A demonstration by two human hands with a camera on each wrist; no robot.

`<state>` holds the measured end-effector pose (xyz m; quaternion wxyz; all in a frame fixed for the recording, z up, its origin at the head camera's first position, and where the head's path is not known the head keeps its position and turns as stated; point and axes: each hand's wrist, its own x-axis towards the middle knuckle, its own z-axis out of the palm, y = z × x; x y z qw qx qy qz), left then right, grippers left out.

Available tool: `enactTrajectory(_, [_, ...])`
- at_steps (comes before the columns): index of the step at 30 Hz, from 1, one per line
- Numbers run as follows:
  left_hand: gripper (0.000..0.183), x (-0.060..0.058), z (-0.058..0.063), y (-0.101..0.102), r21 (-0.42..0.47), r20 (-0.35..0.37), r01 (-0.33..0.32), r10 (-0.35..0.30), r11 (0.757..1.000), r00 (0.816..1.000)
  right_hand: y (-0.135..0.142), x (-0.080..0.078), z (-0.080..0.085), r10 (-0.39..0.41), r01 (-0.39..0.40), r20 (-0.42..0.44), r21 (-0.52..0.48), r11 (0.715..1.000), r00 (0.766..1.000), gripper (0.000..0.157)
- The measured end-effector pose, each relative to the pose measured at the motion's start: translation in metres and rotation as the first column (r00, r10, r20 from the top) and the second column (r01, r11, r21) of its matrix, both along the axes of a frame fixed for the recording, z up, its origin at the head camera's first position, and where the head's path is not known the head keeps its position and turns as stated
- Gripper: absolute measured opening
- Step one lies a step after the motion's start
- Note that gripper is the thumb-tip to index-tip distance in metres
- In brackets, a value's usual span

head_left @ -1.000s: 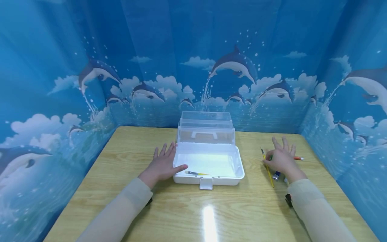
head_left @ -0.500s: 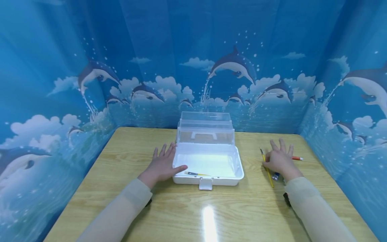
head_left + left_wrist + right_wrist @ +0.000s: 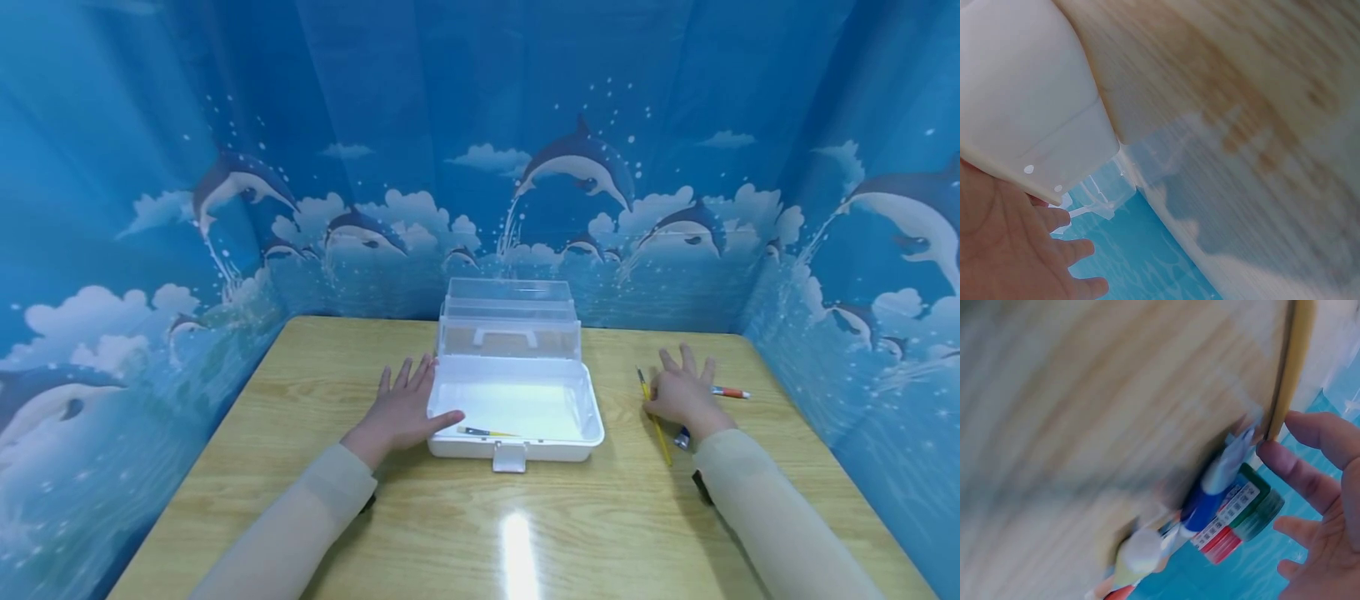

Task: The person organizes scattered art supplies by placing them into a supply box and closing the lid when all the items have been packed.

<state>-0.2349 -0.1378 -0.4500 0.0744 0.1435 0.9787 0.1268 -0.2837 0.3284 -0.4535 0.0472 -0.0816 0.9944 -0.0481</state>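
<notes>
In the head view my left hand [image 3: 401, 412], fingers spread, rests against the left side of an open white plastic box [image 3: 465, 447], its thumb over the rim. Inside the box, along the front wall, lies a flat paintbrush [image 3: 486, 432] with a yellow handle. Off to the right, my right hand [image 3: 684, 400] pinches a thin yellow paintbrush [image 3: 657, 433] between thumb and index finger; the right wrist view shows its yellow handle [image 3: 1292, 369] at the fingertips. The other fingers of that hand are extended.
Near the right hand lie a blue paint tube [image 3: 1204, 503], a green container [image 3: 1260, 512] with a barcode label, a white-capped yellowish tube [image 3: 1138, 553] and an orange-red tube [image 3: 730, 392]. The box's transparent lid [image 3: 510, 312] stands raised at the back.
My right hand has moved slightly left, and the thin yellow paintbrush has shifted left with it. More of the orange-red tube shows now. The left hand stays at the box.
</notes>
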Motion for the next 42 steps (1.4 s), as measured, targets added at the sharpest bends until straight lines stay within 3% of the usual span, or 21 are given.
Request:
enactTrajectory(6, [0.114, 0.000, 0.001, 0.000, 0.006, -0.001, 0.001, -0.001, 1.000, 1.000, -0.009, -0.006, -0.002, -0.031, 0.030, 0.013, 0.039, 0.999, 0.999, 0.019])
enactTrajectory(11, [0.114, 0.001, 0.001, 0.000, 0.010, 0.001, 0.003, -0.003, 1.000, 1.000, -0.015, -0.009, -0.004, -0.049, 0.047, 0.026, 0.061, 0.997, 0.998, 0.049])
enactTrajectory(25, [0.113, 0.001, 0.001, -0.001, 0.015, -0.008, 0.003, -0.003, 1.000, 1.000, -0.024, -0.011, -0.007, -0.090, 0.087, 0.076, 0.045, 0.995, 0.993, 0.056])
enactTrajectory(34, [0.115, 0.001, 0.001, 0.000, 0.006, -0.007, 0.000, 0.000, 1.000, 1.000, -0.023, -0.007, -0.002, -0.071, 0.072, 0.026, -0.009, 0.997, 0.997, 0.024])
enactTrajectory(42, [0.115, 0.001, 0.000, 0.000, -0.007, -0.009, 0.003, -0.003, 1.000, 1.000, -0.026, 0.001, 0.019, -0.061, 0.061, 0.006, -0.053, 0.997, 0.998, 0.028])
